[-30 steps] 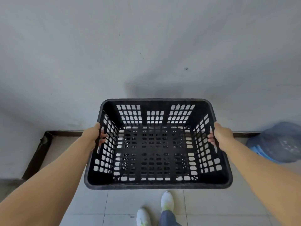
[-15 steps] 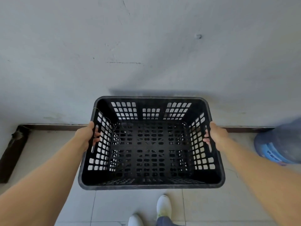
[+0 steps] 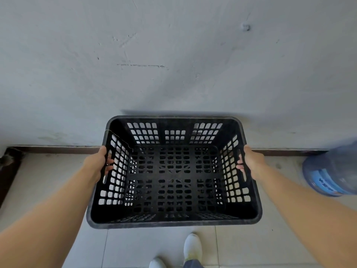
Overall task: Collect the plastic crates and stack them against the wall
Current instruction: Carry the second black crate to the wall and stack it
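- The left hand was wrapped around the left wall of the black plastic crate, fingers hooked through the handle slot; the right hand gripped the right wall the same way.
- The crate was carried empty and level in front of the person, above the tiled floor, its far rim close to the grey wall; whether it touched the wall was hard to tell from above.
- No other crate stood below it, so this one probably starts the stack.
- A blue water jug lay near on the right, well apart from the crate.
- To set it down well: lower both sides evenly, keep the far wall parallel to the dark skirting, slide it snug, then free the fingers from the slots.
- A crack seemed to run along the far left corner, so a gentle landing was advisable.
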{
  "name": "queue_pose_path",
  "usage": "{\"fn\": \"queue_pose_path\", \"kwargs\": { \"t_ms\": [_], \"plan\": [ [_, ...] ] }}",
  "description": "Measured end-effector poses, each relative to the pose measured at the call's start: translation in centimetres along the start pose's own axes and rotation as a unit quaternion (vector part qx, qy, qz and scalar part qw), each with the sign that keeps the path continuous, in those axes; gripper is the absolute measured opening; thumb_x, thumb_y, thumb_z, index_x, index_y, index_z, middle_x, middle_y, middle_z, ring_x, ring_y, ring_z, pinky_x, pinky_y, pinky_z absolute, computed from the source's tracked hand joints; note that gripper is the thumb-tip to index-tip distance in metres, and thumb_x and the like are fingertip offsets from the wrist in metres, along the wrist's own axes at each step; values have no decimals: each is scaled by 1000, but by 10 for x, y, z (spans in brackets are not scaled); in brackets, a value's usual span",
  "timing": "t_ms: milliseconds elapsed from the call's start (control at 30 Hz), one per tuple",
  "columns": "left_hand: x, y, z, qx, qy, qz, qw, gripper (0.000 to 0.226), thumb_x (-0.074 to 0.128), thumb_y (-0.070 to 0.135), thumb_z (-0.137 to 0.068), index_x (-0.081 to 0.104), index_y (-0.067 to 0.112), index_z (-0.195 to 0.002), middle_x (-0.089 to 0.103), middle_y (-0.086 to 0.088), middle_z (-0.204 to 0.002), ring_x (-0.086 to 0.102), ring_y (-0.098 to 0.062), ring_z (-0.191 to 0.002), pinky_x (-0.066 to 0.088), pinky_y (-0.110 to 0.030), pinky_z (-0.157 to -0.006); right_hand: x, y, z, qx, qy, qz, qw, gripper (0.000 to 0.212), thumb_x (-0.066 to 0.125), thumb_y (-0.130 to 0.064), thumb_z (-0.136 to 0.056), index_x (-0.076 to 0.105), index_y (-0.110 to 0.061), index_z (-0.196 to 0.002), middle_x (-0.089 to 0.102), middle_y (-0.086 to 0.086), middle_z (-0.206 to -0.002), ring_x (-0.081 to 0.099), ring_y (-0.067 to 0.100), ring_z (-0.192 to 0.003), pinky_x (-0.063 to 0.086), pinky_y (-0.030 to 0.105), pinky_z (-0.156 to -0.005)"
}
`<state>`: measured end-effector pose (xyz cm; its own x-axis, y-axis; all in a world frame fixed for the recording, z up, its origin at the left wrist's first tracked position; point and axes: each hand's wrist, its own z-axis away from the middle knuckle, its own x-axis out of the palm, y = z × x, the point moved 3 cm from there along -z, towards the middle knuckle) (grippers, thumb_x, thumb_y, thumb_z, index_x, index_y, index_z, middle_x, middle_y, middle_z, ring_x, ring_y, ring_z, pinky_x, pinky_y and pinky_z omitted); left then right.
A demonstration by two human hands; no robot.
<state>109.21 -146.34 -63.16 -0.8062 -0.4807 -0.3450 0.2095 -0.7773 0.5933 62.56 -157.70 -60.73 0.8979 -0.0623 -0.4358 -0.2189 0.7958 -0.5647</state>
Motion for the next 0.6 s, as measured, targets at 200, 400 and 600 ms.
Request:
{"fn": "queue_pose_path", "kwargs": {
  "t_ms": [200,400,600],
  "plan": [
    [-1,-6,0,1,19,-8,1000,45,35,50,-96,56,15,-79,58,-2,-76,51,-18,-58,38,-29,-55,4,8,-2,-8,13,12,1000,57,36,-51,-97,59,-1,-115,63,8,-80,60,18,-61,48,26,-53],
    [4,-2,4,4,16,-4,1000,43,35,48,-96,54,17,-72,58,-2,-75,50,-17,-56,36,-28,-54,5,7,-4,-8,44,19,999,55,37,-49,-97,63,-2,-108,61,7,-74,57,18,-55,46,25,-52],
    [5,3,5,11,-11,7,1000,44,34,49,-96,54,18,-73,56,-1,-72,48,-16,-55,34,-26,-52,4,8,-6,-10,60,44,997,57,34,-49,-98,62,-1,-109,63,7,-74,58,20,-56,47,28,-57]
  ]
}}
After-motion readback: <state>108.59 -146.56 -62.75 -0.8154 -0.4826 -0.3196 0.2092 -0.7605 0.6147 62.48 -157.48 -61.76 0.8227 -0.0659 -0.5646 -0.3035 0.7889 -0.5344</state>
